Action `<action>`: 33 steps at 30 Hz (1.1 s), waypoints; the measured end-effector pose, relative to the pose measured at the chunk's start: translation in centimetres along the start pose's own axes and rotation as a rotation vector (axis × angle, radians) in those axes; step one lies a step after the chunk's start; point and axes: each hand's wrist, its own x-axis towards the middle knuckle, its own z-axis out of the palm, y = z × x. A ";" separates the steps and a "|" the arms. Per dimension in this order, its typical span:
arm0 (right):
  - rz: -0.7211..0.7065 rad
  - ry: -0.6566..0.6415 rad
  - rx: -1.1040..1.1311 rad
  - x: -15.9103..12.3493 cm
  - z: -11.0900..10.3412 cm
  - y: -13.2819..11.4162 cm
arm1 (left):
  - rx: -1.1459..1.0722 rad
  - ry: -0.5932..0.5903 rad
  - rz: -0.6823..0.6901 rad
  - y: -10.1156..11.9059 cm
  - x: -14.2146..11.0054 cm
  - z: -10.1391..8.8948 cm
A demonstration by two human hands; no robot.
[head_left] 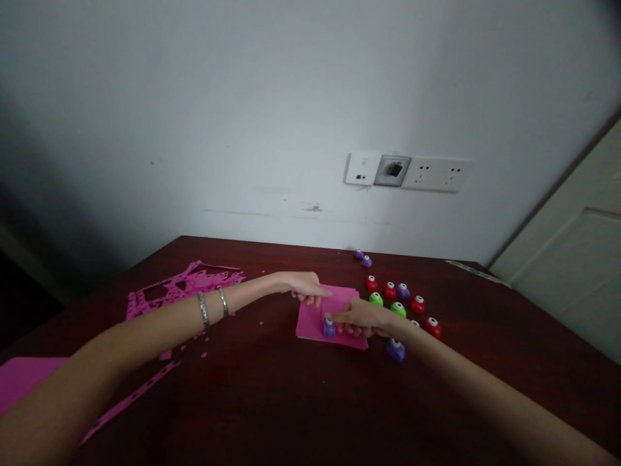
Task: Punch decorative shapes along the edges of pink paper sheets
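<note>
A small stack of pink paper (310,323) lies on the dark table. My left hand (305,286) rests at its far left corner, index finger stretched onto the sheet and the other fingers curled. On the near part of the paper stands a purple craft paper punch (329,328) with a white, eye-like top. My right hand (361,317) comes in from the right with its finger and thumb on this punch; the exact grip is partly hidden. Beside my right wrist are another purple punch (395,350) and a green punch (398,309).
Several red, green and purple punches (389,290) stand right of the paper, two purple ones (366,261) farther back. Punched pink scraps (194,283) and a pink sheet (29,378) lie left. A wall with sockets (436,175) rises behind the table (272,401).
</note>
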 end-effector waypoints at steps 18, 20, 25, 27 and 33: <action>0.078 -0.113 -0.020 0.9 -0.3 -0.9 | -0.221 -0.387 -0.142 -0.4 0.8 2.5; 0.093 -0.152 0.007 0.7 -0.3 -1.3 | -0.235 -0.413 -0.154 -0.6 1.3 2.6; 0.101 -0.193 0.033 0.3 -0.2 -1.7 | -0.254 -0.550 -0.038 -1.8 2.7 2.3; 0.086 -0.203 0.017 0.4 -0.3 -1.6 | -0.266 -0.593 -0.026 -2.0 2.8 2.2; 0.021 -0.176 -0.082 1.1 -0.5 -1.0 | -0.305 -0.721 -0.025 -1.7 3.0 1.8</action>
